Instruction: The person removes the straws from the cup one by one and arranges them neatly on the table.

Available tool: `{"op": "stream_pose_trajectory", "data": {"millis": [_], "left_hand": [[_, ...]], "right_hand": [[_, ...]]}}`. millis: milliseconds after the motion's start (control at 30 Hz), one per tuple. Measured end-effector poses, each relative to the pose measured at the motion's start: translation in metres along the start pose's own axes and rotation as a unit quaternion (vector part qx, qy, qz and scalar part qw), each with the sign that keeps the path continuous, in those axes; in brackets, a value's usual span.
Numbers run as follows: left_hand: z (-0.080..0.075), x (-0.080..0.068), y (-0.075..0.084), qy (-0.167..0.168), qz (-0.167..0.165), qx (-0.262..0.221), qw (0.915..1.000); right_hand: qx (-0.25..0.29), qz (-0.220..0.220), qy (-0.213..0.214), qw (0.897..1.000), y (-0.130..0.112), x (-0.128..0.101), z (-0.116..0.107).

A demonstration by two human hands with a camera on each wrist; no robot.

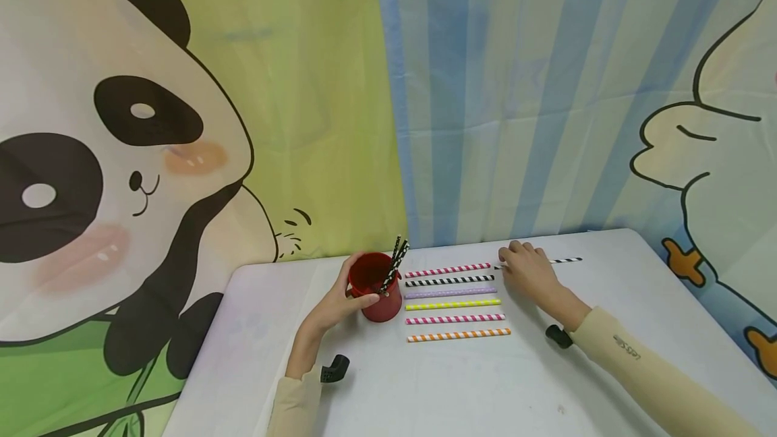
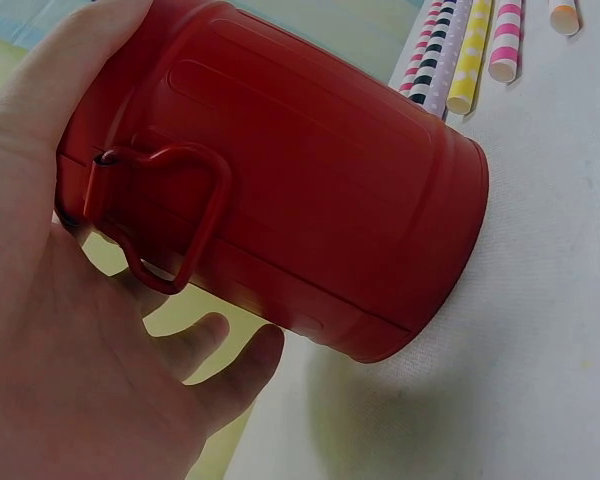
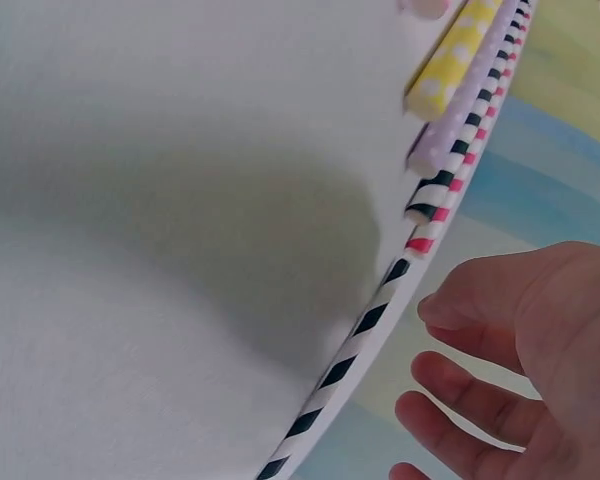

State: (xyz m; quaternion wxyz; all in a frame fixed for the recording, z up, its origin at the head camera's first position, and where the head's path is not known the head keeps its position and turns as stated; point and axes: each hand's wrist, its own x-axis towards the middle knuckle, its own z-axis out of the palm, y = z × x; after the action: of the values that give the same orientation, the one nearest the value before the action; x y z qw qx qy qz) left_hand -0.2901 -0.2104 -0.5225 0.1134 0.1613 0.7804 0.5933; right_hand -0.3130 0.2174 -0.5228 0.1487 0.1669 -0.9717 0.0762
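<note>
The left hand (image 1: 340,302) curls around a red metal mug (image 1: 379,288), thumb over the rim side and fingers wrapping the ribbed, painted wall just by its thin wire handle (image 2: 160,215). The mug stands on the white table (image 1: 473,383), a little left of the table's middle, and two black-and-white straws (image 1: 396,260) poke out of it, leaning toward one o'clock.

At three o'clock from the mug lies a neat ladder of paper straws, all parallel and running left to right: a pink-and-white striped one (image 1: 448,269) farthest back, then a black-and-white striped one (image 1: 450,280), a lilac dotted one (image 1: 450,293), a yellow dotted one (image 1: 453,304), another pink striped one (image 1: 455,319), and an orange striped one (image 1: 458,335) nearest the person. They are matte tubes, close together yet apart.

The right hand (image 1: 529,270) rests flat at the back row's right end, fingers loosely spread and only slightly bent, lying over a lone black-and-white straw (image 1: 564,261) that sticks out toward three o'clock. Whether the fingertips actually pinch it I cannot tell; the wrist view shows them relaxed beside it.

The tabletop is smooth with rounded corners. Behind hangs a cloth backdrop: a cartoon panda (image 1: 103,154) on green at nine o'clock, blue-and-cream stripes (image 1: 516,100) in the middle, and a white cartoon duck (image 1: 710,154) at three o'clock.
</note>
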Motion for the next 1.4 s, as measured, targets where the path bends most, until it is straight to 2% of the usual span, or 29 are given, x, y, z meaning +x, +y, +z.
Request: {"op": "stream_pose_trajectory", "data": {"millis": [333,600,867,967,1200,1400], "left_hand": [[0.0,0.0,0.002,-0.001,0.001,0.003,1.0],[0.0,0.0,0.001,0.004,-0.003,0.006,1.0],[0.0,0.0,0.002,0.004,-0.003,0.004,1.0],[0.0,0.0,0.002,0.005,-0.002,0.004,1.0],[0.0,0.0,0.002,0.005,-0.004,0.006,1.0],[0.0,0.0,0.001,0.002,-0.001,0.005,1.0]], "right_hand": [[0.031,-0.014,0.033,0.999,-0.025,-0.001,-0.01],[0.065,-0.045,0.07,0.994,-0.046,-0.005,-0.016],[0.135,-0.038,0.043,0.989,-0.069,-0.01,-0.02],[0.164,-0.044,0.058,0.984,-0.079,-0.012,-0.02],[0.223,-0.091,0.117,0.963,-0.101,-0.015,-0.016],[0.27,-0.087,0.129,0.95,-0.122,-0.018,-0.013]]}}
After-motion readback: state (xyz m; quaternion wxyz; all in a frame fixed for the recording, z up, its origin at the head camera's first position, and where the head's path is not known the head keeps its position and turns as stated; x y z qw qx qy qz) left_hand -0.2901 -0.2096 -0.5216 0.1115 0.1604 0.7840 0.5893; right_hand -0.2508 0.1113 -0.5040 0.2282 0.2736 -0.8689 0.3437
